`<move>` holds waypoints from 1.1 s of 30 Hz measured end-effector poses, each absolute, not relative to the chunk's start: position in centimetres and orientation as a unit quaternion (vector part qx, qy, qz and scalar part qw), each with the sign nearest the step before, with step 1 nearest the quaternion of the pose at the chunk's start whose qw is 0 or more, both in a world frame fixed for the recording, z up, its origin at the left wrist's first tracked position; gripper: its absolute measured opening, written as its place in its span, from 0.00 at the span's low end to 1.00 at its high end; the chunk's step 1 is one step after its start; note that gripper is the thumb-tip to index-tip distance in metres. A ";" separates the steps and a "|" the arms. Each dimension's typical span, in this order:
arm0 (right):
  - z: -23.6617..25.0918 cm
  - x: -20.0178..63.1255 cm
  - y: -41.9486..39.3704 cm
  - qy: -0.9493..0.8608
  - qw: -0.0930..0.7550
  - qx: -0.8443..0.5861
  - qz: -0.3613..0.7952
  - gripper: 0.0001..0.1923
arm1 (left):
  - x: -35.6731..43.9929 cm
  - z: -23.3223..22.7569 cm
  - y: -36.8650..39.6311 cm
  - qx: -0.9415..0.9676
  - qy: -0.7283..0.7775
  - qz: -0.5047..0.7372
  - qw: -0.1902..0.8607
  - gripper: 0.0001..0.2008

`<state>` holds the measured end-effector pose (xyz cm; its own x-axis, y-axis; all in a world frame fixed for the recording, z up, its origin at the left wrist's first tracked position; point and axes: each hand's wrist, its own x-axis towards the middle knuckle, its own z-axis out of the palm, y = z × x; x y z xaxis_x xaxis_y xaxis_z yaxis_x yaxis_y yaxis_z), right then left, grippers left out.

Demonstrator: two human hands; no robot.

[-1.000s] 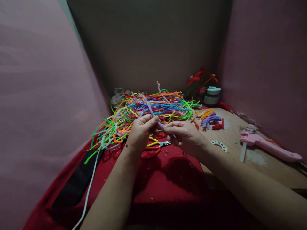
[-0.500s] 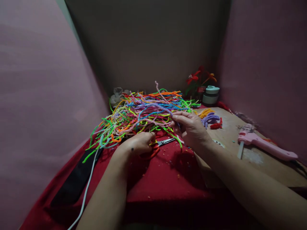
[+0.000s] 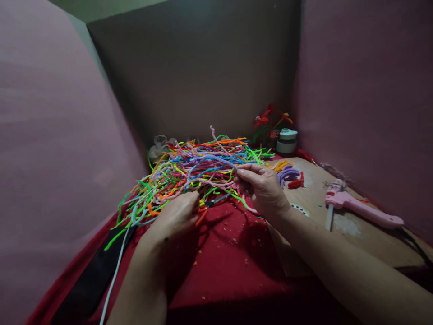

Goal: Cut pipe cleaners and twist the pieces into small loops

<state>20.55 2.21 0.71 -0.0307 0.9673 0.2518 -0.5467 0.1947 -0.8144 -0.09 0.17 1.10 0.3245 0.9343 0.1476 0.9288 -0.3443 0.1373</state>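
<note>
A red cloth (image 3: 233, 266) covers the near worktop. On its far end lies a tangled pile of pipe cleaners (image 3: 199, 169). The right hand (image 3: 262, 187), at the pile's right edge, pinches a purple strand. The left hand (image 3: 176, 216) rests curled at the pile's near edge, over scissors (image 3: 218, 198); its grip is hidden.

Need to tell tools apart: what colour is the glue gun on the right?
Pink, clearest in the head view: the glue gun lies on the wooden board.

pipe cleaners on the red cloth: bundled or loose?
Loose. The pipe cleaners lie in a spread, tangled heap, strands pointing every way, no tie visible. The right hand pinches a lilac strand at the heap's edge.
</note>
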 end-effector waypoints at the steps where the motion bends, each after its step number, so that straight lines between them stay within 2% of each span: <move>1: 0.7 20.6 2.2 -0.422 0.651 -0.251 0.579 0.05 | -0.2 1.5 0.1 0.812 0.575 0.099 0.019 0.05; 6: 0.9 20.6 2.1 -0.425 0.655 -0.243 0.576 0.05 | -0.3 2.4 0.0 0.791 0.605 0.091 0.023 0.04; 9: 1.1 20.5 2.1 -0.418 0.669 -0.252 0.560 0.05 | -0.2 2.6 -0.4 0.786 0.597 0.151 0.055 0.05; 12: 1.1 20.6 2.0 -0.432 0.682 -0.279 0.520 0.05 | -0.1 2.8 -0.9 0.781 0.587 0.206 0.059 0.10; 15: 1.0 20.6 1.8 -0.468 0.682 -0.318 0.463 0.06 | 0.1 2.6 -1.1 0.780 0.574 0.251 0.014 0.11; 19: 1.0 20.5 1.4 -0.506 0.675 -0.331 0.422 0.05 | 0.3 2.0 -0.5 0.785 0.555 0.266 -0.065 0.06; 24: 1.1 20.5 1.3 -0.518 0.669 -0.342 0.410 0.06 | 0.3 1.4 0.0 0.787 0.547 0.239 -0.155 0.06; 33: 1.0 20.6 1.5 -0.528 0.662 -0.335 0.413 0.04 | 0.1 1.3 -0.1 0.780 0.547 0.210 -0.219 0.09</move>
<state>20.63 1.53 0.95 0.1009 0.9005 0.4229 -0.1934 0.4347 -0.8795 0.14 -0.12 1.27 0.3135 0.7616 0.5671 0.9455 -0.3056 -0.1123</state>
